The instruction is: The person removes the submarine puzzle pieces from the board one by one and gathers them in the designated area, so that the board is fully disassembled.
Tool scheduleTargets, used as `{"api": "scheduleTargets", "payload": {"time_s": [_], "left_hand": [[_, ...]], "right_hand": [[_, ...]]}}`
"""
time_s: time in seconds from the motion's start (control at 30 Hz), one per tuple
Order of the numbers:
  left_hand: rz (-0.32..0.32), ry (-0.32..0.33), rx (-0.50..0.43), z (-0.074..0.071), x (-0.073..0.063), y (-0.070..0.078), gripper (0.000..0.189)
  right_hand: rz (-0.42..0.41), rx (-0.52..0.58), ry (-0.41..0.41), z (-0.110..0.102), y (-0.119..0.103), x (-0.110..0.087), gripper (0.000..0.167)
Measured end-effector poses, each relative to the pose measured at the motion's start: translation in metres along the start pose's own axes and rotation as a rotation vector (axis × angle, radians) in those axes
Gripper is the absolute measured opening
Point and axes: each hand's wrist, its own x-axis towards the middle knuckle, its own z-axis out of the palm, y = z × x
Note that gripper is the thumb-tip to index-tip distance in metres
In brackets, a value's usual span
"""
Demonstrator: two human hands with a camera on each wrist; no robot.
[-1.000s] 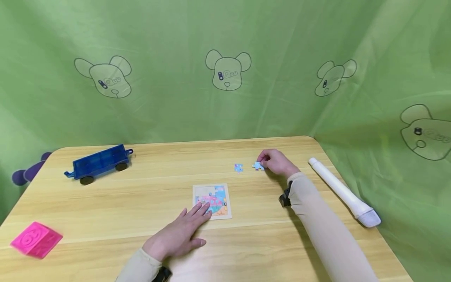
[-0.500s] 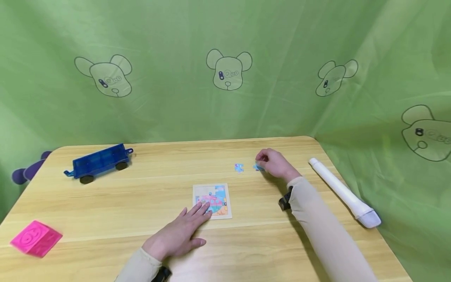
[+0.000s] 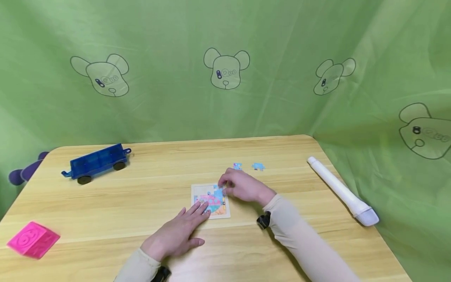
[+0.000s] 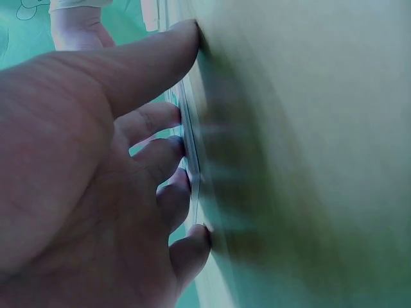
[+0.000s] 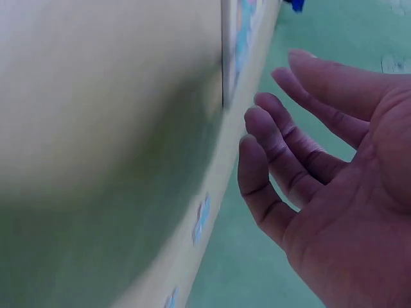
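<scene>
Left grip [image 3: 179, 236] is spread, fingertips on the near-left part of the jigsaw tray [image 3: 202, 190], probably to keep it from sliding. Past it, right grip [image 3: 244, 186] is at the tray's far-right corner, fingers loosely bent, nothing visibly pinched; likely placed to get at the pieces there. Just beyond right grip, a pink-and-blue piece [image 3: 237, 166] and, farther right, a blue piece [image 3: 258, 166] lie on the desk [image 3: 158, 168], presumably kept within reach.

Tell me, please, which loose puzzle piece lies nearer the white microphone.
The right piece of the two; the left piece lies farther from the microphone, beyond the right hand.
</scene>
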Motion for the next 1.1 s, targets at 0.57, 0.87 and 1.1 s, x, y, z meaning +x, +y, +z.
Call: {"api": "scheduleTargets", "payload": {"time_s": [0.57,0.87,1.1], "left_hand": [[0.029,-0.007,-0.023,-0.003,0.001,-0.003,0.070],[0.029,-0.005,-0.044,-0.002,0.001,-0.004,0.071],[0.020,-0.002,-0.060,-0.002,0.001,-0.003,0.072]], "right_hand": [[-0.066,-0.176,0.011,0.016,-0.015,0.007,0.011],[-0.096,-0.210,0.043,0.018,-0.015,0.009,0.012],[-0.042,-0.120,0.074,0.014,-0.016,0.011,0.017]]}}
